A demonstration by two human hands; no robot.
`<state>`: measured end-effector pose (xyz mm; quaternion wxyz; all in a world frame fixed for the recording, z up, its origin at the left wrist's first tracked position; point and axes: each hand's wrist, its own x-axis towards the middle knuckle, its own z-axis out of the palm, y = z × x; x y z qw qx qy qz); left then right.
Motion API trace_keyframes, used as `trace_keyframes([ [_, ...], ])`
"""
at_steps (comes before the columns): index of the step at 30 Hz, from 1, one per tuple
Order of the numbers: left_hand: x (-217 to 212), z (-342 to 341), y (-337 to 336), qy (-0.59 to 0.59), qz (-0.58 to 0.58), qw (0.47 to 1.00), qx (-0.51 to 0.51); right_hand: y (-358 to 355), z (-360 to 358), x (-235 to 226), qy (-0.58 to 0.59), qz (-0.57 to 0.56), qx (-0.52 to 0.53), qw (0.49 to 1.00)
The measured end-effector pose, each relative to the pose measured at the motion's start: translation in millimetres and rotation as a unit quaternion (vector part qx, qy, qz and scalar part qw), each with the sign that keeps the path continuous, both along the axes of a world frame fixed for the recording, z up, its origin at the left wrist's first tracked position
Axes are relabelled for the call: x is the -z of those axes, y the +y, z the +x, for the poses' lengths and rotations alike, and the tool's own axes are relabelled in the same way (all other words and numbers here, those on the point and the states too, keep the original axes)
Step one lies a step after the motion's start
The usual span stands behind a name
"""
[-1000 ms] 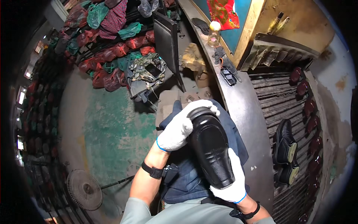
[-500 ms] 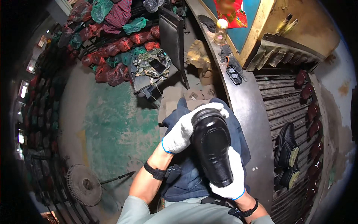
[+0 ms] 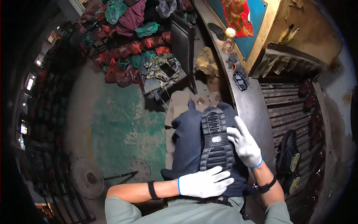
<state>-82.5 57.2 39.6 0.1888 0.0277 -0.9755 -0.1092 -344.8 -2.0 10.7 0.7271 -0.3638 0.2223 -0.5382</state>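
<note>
A black shoe (image 3: 217, 140) lies sole-up along my lap, toe pointing away, its ridged tread facing me. My left hand (image 3: 204, 183), in a white glove with a blue cuff, is laid across the near heel end with fingers spread over the sole. My right hand (image 3: 244, 145), gloved the same way, presses against the shoe's right side near its middle. Dark blue trousers (image 3: 188, 142) are under the shoe. Each wrist wears a black band.
A dark workbench top (image 3: 250, 108) runs along my right, with a glass bottle (image 3: 228, 39) and small tools (image 3: 238, 76) on it. A pair of black shoes (image 3: 288, 156) sits on a slatted rack. Red and green bags (image 3: 128, 56) are piled ahead. A floor fan (image 3: 86, 178) stands lower left.
The shoe has been turned over from upper-side up to sole up and lowered onto my lap. My left hand moved from its toe to the near end; my right hand moved to its side.
</note>
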Motion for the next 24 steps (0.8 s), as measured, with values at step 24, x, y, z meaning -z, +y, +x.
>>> trace_keyframes([
  [24,36,14,30,0.075,0.338,0.907,-0.241,30,-5,-62,0.47,-0.372,-0.086,0.796],
])
